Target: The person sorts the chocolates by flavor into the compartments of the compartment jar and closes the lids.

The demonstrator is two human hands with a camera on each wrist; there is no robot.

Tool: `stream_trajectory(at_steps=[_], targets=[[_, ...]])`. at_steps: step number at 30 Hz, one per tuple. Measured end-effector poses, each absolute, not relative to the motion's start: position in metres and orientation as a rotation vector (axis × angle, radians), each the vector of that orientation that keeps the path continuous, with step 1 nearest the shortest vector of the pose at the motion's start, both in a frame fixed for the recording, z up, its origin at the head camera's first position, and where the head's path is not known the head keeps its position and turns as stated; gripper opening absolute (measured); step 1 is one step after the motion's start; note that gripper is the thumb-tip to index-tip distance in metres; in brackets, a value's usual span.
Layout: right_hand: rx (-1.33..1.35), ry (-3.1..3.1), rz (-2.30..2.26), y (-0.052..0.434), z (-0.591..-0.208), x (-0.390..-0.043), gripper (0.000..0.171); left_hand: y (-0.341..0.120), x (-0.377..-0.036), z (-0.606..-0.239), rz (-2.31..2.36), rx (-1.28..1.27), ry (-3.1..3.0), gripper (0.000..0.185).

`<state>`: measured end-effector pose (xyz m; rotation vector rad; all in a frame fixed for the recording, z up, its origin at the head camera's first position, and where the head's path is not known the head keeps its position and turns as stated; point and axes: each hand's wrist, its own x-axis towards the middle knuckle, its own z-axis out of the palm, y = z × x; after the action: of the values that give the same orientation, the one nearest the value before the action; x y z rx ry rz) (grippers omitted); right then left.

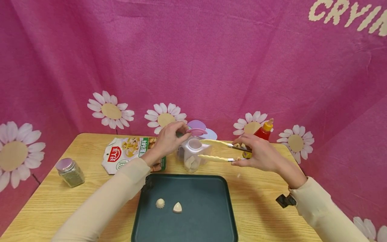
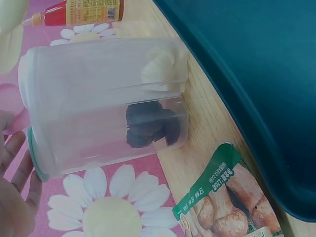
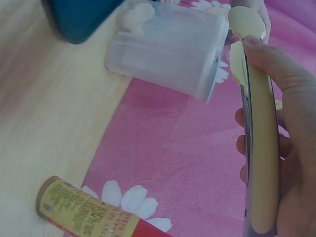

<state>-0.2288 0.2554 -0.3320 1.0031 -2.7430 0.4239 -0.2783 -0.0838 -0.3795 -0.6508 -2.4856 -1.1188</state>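
Note:
My left hand pinches the pink flip lid, raised over one round mouth of a clear divided storage container. Pale pieces lie at the bottom of one compartment and dark pieces in another. In the left wrist view, left fingers are right by the green lid. Tongs with cream-coloured wavy tips are held in my right hand; their arms are spread, with the upper tip close beside the open mouth. Nothing shows between the tips.
A dark green tray in front carries a swirled cream piece and a triangular one. A seasoning packet and a spice jar are at left. A red sauce bottle stands behind my right hand.

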Motion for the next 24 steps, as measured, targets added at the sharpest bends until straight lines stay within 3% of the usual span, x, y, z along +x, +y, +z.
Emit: stream_trajectory(at_steps=[24], targets=[[1.299, -2.904, 0.469, 0.227, -0.406, -0.178, 0.058, -0.085, -0.278, -0.375, -1.118, -0.647, -2.537, 0.015]])
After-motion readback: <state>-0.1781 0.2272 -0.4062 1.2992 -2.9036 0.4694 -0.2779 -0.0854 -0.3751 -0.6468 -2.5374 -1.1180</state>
